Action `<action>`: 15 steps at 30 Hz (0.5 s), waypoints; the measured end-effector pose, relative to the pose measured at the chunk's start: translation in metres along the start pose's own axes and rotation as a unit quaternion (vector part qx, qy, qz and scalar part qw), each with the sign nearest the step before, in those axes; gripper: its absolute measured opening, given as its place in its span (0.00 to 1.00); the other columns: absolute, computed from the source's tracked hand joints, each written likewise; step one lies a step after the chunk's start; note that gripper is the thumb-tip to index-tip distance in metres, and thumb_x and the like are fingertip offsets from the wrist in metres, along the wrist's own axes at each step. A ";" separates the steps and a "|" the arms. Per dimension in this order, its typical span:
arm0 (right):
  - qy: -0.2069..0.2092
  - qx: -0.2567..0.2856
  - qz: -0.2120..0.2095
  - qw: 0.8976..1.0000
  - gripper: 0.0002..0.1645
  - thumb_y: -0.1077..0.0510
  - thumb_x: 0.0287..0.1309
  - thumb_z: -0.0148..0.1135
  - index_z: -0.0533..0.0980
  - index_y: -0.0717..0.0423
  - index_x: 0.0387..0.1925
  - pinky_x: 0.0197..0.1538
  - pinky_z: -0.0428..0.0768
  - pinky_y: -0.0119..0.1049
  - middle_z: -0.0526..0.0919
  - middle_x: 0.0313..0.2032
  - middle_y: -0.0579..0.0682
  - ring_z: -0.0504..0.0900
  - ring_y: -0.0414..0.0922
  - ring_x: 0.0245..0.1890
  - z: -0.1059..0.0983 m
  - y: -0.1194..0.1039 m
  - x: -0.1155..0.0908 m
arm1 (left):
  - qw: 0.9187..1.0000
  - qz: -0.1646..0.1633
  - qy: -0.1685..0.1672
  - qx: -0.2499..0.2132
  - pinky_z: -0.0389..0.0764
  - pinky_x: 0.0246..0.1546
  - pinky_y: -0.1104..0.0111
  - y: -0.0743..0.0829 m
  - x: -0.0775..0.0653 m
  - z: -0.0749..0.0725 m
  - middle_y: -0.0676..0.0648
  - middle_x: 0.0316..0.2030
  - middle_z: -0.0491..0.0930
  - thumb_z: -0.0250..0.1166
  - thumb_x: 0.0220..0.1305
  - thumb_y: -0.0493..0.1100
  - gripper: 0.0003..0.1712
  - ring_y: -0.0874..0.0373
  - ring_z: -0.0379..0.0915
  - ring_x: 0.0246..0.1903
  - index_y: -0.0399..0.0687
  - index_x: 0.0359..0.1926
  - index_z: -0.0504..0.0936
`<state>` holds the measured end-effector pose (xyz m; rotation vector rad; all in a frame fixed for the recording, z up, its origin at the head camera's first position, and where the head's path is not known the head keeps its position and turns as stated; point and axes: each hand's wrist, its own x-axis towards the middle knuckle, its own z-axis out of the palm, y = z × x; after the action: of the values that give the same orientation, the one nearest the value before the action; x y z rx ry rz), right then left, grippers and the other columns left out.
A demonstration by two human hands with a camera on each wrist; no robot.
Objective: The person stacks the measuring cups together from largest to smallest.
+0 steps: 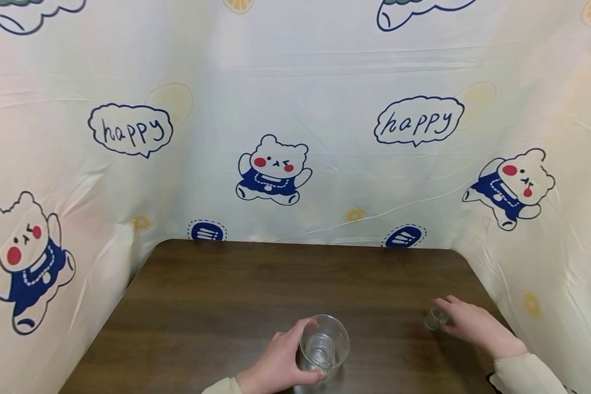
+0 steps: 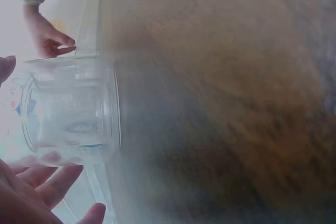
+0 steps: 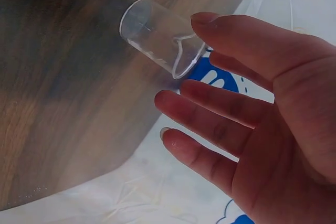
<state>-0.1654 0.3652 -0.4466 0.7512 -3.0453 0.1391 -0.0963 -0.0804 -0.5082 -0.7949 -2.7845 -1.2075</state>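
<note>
In the head view my left hand [image 1: 278,358] holds a large clear glass beaker [image 1: 342,358] at the table's near middle, thumb in front and fingers round the far side. A smaller glass beaker [image 1: 320,350] stands nested inside it; both look upright in the left wrist view. My right hand [image 1: 473,326] is at a small glass beaker [image 1: 433,319] on the table's right side. In the right wrist view this small beaker [image 3: 157,38] has its spouted rim right at the thumb tip and finger ends, and the fingers are loosely extended and spread.
The brown wooden table [image 1: 216,306] has rounded far corners. A pale printed curtain [image 1: 325,109] with bears and lettering hangs behind it and along both sides, close to the table's edges.
</note>
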 end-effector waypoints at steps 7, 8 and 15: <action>-0.015 -0.001 0.007 1.000 0.27 0.62 0.44 0.81 0.80 0.60 0.47 0.30 0.80 0.47 0.81 0.36 0.50 0.83 0.49 0.30 0.002 0.002 0.001 | 1.000 0.000 -0.002 0.003 0.74 0.55 0.53 -0.001 0.000 0.001 0.58 0.63 0.79 0.76 0.52 0.71 0.52 0.63 0.77 0.52 0.56 0.71 0.68; -0.012 -0.002 0.004 1.000 0.27 0.62 0.43 0.81 0.80 0.60 0.47 0.30 0.80 0.46 0.81 0.36 0.50 0.82 0.48 0.29 0.002 0.001 0.001 | 1.000 -0.001 -0.003 0.002 0.74 0.55 0.53 -0.001 -0.001 0.001 0.58 0.63 0.79 0.76 0.51 0.71 0.52 0.63 0.77 0.52 0.56 0.71 0.68; -0.003 -0.013 0.002 1.000 0.26 0.64 0.41 0.80 0.79 0.60 0.46 0.29 0.79 0.47 0.81 0.35 0.49 0.82 0.50 0.28 0.006 0.004 0.003 | 1.000 -0.005 -0.006 0.003 0.74 0.54 0.52 -0.001 0.000 0.001 0.58 0.63 0.78 0.76 0.51 0.71 0.52 0.63 0.77 0.52 0.56 0.71 0.68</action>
<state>-0.1703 0.3668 -0.4529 0.7452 -3.0476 0.0962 -0.0961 -0.0805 -0.5091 -0.7907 -2.8033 -1.1984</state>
